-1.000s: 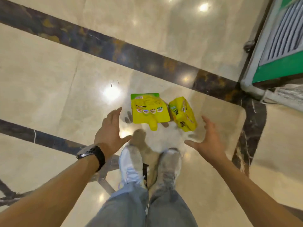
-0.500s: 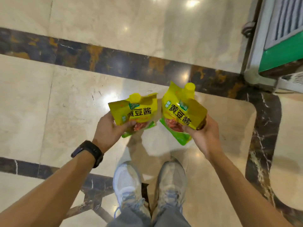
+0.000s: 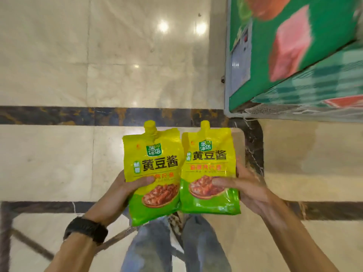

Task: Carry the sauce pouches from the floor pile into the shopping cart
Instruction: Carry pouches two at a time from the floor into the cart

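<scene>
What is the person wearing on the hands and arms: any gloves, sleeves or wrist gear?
The left hand and right hand are both bare, with no gloves and no rings that I can make out. The forearms are uncovered as far as the frame reaches, with no sleeves in view. The only item worn is a chunky black wrist strap, probably a watch, on the left wrist. The right wrist carries nothing.

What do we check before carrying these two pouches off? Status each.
1. Grip of left hand on left pouch, thumb across front: ok.
2. Grip of right hand on right pouch: ok.
3. Seals, left cap and right cap on: ok.
4. Where the shopping cart is: cannot tell, not in view.
5. Clearance from green cabinet at right: ok, hands apart from it.
6. More pouches on floor: cannot tell, none in view.
</scene>
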Available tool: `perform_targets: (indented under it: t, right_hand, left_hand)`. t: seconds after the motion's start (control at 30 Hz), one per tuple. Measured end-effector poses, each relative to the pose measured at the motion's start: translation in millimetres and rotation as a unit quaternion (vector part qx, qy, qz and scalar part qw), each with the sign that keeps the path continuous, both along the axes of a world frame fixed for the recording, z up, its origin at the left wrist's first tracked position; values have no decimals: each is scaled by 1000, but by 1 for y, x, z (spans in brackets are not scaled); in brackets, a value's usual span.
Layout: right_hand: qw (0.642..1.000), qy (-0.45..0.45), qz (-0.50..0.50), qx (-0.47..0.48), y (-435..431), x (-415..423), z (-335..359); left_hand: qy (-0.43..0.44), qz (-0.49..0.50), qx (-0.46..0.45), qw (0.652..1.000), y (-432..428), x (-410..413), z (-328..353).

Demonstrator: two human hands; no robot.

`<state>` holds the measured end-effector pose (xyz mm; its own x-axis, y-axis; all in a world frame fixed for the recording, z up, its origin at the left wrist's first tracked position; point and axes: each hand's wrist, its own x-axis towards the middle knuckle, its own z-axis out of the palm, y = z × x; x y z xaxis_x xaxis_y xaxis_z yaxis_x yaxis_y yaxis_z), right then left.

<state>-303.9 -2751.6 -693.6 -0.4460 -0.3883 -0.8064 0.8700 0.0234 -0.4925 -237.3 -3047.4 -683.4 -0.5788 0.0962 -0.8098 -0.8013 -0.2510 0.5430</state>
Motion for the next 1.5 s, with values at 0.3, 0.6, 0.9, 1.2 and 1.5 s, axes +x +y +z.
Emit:
perform_targets:
  t: [0.3,0.6,0.9,1.2,1.5]
  right_hand:
    - [986,-25,-164,37,5,86,219]
    - [957,24,-284,48,9,194,365]
    - [893,136,-427,44,68,252,421]
    - [792,196,-578,-36,186,307,438]
    - [743,181,-645,-4,298,336,442]
  left_hand:
    - [-3,-43,102,994,4,-4,203]
    - [42,-215,143,965,34,12,358]
    - [75,-338,159,925,130,7,411]
    - [83,-452,127,879,301,12,454]
    - [42,-527,146,836,458,14,461]
